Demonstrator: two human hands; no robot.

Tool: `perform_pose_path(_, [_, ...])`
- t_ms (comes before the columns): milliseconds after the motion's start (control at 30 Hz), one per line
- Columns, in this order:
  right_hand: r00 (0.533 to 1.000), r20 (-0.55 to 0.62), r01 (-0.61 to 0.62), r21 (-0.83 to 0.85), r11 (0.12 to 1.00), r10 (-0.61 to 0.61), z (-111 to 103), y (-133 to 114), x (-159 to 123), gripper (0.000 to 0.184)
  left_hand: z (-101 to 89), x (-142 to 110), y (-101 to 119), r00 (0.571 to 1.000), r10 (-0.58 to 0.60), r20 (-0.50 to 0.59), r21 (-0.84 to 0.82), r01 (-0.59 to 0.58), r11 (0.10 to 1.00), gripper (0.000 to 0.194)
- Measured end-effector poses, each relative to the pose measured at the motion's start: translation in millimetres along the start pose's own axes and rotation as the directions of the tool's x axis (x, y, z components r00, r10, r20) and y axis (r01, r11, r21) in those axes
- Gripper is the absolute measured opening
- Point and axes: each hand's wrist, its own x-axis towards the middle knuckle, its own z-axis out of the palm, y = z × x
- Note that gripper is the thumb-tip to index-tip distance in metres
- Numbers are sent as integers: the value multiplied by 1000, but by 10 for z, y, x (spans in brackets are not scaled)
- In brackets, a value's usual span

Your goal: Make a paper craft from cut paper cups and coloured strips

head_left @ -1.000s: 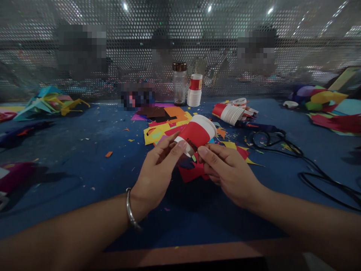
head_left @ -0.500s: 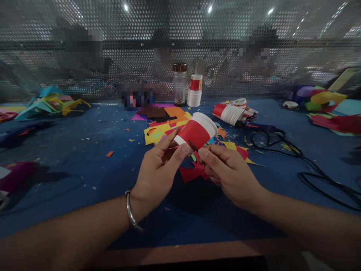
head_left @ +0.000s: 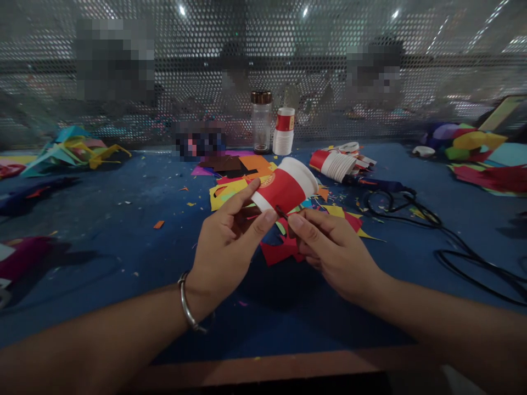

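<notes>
A red and white paper cup (head_left: 285,186) is tilted in front of me, its rim toward the upper right. My left hand (head_left: 228,236) grips it near its base, thumb below and fingers around the far side. Between the thumb and fingers of my right hand (head_left: 325,241) is a thin dark pointed tool (head_left: 281,211), whose kind I cannot make out. Its tip meets the lower side of the cup's red band. Beneath the cup lie cut scraps of coloured paper, among them a red piece (head_left: 282,252).
Behind stand a glass bottle (head_left: 261,126) and a stack of paper cups (head_left: 284,134). Another cup stack (head_left: 335,164) lies sideways near a tool with a black cord (head_left: 420,211). Coloured paper (head_left: 74,151) sits at left. A perforated metal screen (head_left: 263,38) closes the back; blurred people are beyond it.
My left hand has turned the cup slightly, so a yellow printed mark now shows on its red band. The dark tool stays at the cup's lower side; less of its tip shows.
</notes>
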Motion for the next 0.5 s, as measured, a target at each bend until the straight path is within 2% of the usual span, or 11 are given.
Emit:
perform_pose_path(233, [1000, 5, -6, 38, 999, 6, -6, 23, 17, 44, -30, 49, -100, 999, -35, -14, -45, 34, 998, 60])
perform_pose_path(400, [999, -25, -32, 48, 998, 33, 10, 12, 18, 47, 8, -1, -44, 997, -41, 60, -4, 42, 999, 55])
perform_pose_path(500, [998, -13, -53, 53, 997, 53, 19, 6, 5, 49, 23, -35, -2, 999, -9, 45, 52, 7, 999, 53])
